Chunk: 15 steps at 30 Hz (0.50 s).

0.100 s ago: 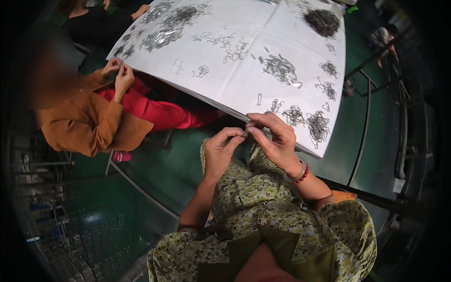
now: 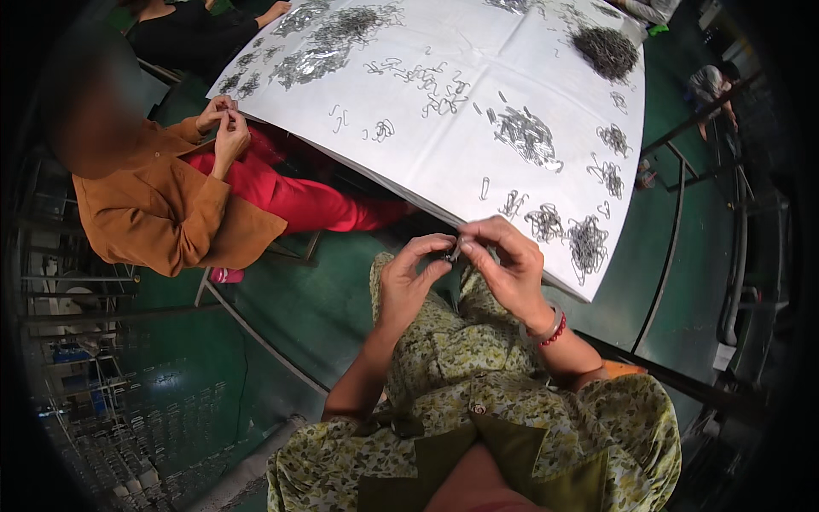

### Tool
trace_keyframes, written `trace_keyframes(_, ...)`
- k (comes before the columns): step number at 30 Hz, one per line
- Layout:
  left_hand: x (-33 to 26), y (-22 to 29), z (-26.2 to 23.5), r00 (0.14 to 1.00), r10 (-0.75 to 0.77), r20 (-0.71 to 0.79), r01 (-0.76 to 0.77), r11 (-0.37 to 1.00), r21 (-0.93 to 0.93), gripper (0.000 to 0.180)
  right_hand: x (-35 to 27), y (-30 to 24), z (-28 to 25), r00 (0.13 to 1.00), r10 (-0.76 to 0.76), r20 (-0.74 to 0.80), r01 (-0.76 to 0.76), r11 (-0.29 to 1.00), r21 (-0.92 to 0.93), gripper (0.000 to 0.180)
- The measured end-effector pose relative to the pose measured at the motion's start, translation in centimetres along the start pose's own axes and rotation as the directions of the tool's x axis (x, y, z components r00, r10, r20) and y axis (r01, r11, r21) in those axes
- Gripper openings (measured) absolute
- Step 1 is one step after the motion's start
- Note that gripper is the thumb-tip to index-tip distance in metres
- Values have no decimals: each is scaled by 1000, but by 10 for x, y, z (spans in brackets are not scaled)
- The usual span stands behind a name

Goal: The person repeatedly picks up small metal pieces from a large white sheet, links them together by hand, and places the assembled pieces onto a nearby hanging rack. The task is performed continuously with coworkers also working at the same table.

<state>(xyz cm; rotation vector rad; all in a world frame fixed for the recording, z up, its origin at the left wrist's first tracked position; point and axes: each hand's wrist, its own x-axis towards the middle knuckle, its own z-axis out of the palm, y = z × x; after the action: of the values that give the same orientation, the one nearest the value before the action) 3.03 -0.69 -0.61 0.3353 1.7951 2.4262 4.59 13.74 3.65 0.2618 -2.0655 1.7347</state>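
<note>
Pinching together just below the near edge of the white table (image 2: 426,136), both hands meet on one small metal piece (image 2: 453,250) — a dark bit of wire or clip, too small to make out its exact shape. The piece sits between the two hands, above the person's lap, with its long axis running roughly upward and a little to the right, toward the table edge. The left hand (image 2: 408,280) comes at it from the left and below, thumb and forefinger closed on its lower end, the other fingers loosely curled. The right hand (image 2: 512,269) arches over from the right, its fingertips closed on the upper end; a red and white bead bracelet (image 2: 548,328) circles that wrist. Neither hand is plainly nearer: both touch the piece.

Just beyond the right hand, on the tabletop, lie small heaps of similar wire pieces (image 2: 587,243), with more piles (image 2: 525,135) spread across the sheet farther off. To the left sits another person in an orange jacket (image 2: 162,209) — that person's hands are raised close together at the table's far-left edge, well apart from the wearer's own.
</note>
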Motion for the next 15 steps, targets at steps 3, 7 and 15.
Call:
trace_keyframes(3, 22, -1, 4, 989, 64, -136, -71, 996, -51, 17, 5, 5, -6, 998, 21, 55, -22, 1000, 20, 13)
trace_keyframes(7, 108, -26, -34, 988, 145, -56, -95, 849, 520, 15, 7, 8, -8, 993, 85, 84, -89, 995, 44, 14)
trace_keyframes(15, 262, -96, -27, 995, 66, 76, -88, 205, 975, 17, -2, 17, -19, 959, 249, 139, -257, 965, 47, 13)
